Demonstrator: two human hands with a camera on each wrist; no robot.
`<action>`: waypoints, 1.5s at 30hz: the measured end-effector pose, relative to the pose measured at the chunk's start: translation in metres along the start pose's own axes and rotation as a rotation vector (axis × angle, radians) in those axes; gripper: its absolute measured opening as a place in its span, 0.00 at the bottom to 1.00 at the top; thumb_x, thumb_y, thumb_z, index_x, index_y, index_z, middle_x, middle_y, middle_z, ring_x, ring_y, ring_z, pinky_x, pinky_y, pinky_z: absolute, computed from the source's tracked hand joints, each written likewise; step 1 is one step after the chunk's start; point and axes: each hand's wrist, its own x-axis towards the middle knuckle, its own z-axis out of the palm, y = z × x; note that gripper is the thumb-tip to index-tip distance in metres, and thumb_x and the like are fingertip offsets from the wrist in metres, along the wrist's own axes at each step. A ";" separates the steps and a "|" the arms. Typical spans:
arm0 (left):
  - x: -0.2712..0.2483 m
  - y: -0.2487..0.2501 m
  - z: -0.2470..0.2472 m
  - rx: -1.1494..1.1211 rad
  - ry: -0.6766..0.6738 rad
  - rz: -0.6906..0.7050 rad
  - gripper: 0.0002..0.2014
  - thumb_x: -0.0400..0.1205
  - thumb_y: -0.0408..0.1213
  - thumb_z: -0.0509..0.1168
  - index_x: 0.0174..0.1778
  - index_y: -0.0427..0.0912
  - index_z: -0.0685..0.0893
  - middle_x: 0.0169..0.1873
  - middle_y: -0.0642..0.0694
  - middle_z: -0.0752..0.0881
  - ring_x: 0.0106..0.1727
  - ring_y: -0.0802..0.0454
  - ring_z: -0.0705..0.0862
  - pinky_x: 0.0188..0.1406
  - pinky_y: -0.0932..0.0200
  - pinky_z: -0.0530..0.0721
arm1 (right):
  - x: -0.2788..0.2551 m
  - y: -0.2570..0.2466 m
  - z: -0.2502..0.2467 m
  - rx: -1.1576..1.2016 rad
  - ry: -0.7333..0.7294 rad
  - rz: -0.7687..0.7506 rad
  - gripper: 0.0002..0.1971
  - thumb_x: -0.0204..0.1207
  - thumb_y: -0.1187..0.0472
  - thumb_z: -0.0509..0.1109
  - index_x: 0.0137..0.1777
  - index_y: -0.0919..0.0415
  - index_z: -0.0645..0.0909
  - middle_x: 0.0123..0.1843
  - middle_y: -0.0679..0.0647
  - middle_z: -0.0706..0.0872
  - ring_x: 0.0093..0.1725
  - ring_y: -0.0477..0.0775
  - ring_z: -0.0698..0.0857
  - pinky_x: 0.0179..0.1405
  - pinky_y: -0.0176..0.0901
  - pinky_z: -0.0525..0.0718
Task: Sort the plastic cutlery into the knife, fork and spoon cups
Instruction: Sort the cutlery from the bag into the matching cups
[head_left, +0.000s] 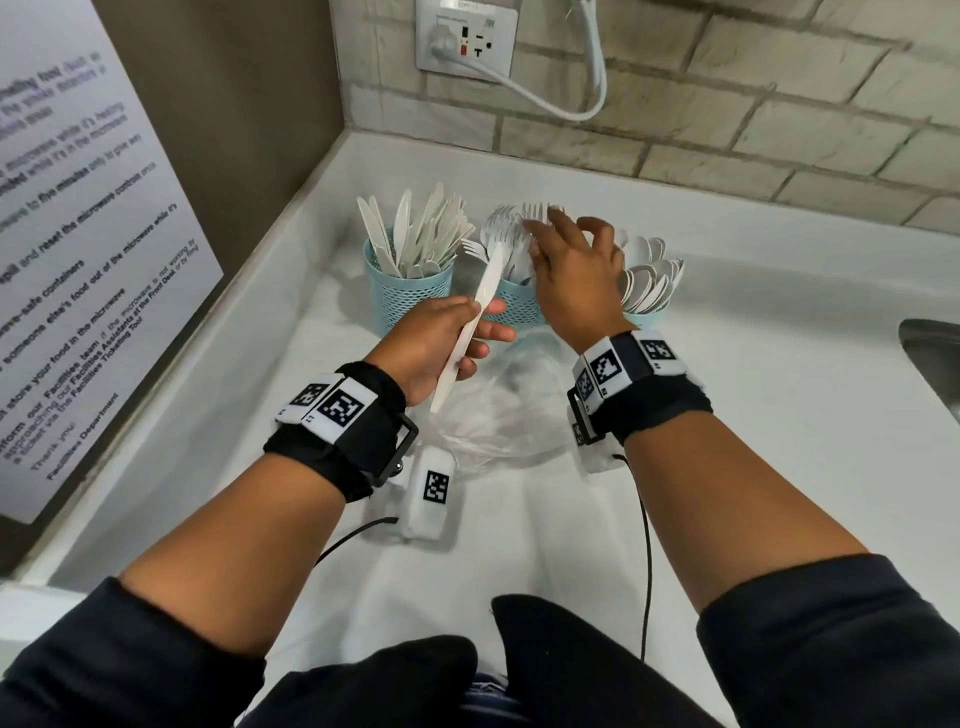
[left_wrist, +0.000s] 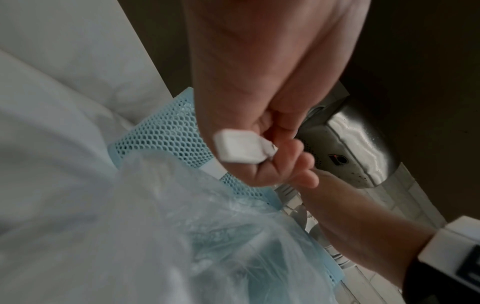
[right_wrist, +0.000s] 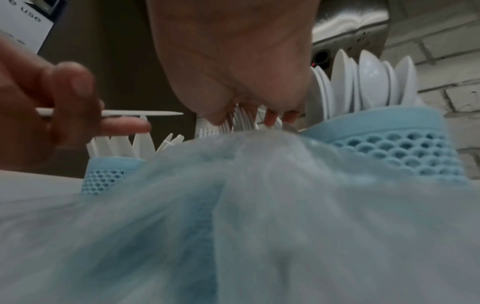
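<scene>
Three light-blue mesh cups stand in a row at the back of the white counter. The knife cup (head_left: 410, 301) is on the left, the fork cup (head_left: 519, 304) in the middle and the spoon cup (head_left: 644, 317) on the right. My left hand (head_left: 467, 332) grips a white plastic knife (head_left: 478, 312) by its handle (left_wrist: 241, 148), just in front of the knife and fork cups, blade (right_wrist: 145, 112) pointing towards them. My right hand (head_left: 571, 260) hovers over the fork cup, its spread fingers touching the fork tops (right_wrist: 241, 121). Spoons (right_wrist: 369, 82) stand just right of it.
A crumpled clear plastic bag (head_left: 498, 415) lies on the counter under both wrists. A steel sink edge (head_left: 930, 353) is at the right. A notice board (head_left: 78, 234) lines the left wall, with an outlet (head_left: 465, 36) and cord on the tiled wall behind.
</scene>
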 end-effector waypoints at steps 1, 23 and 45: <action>0.000 0.000 0.000 -0.003 -0.007 0.005 0.12 0.88 0.35 0.52 0.53 0.41 0.82 0.28 0.48 0.88 0.24 0.59 0.76 0.20 0.70 0.70 | 0.000 0.000 -0.002 -0.014 -0.022 0.006 0.19 0.85 0.55 0.52 0.75 0.49 0.70 0.80 0.49 0.66 0.77 0.62 0.60 0.69 0.54 0.61; 0.014 0.061 -0.023 0.090 0.242 0.419 0.12 0.89 0.35 0.48 0.54 0.45 0.77 0.30 0.49 0.77 0.22 0.62 0.74 0.22 0.70 0.70 | -0.006 -0.019 -0.030 0.266 -0.011 0.110 0.18 0.81 0.57 0.61 0.70 0.50 0.76 0.74 0.54 0.73 0.74 0.61 0.62 0.67 0.52 0.64; 0.011 0.089 -0.031 0.227 0.528 1.016 0.09 0.82 0.28 0.57 0.44 0.47 0.77 0.39 0.48 0.85 0.44 0.56 0.85 0.52 0.61 0.83 | -0.020 -0.008 -0.033 0.352 -0.005 0.130 0.16 0.80 0.61 0.62 0.66 0.53 0.79 0.70 0.57 0.77 0.71 0.63 0.67 0.66 0.43 0.62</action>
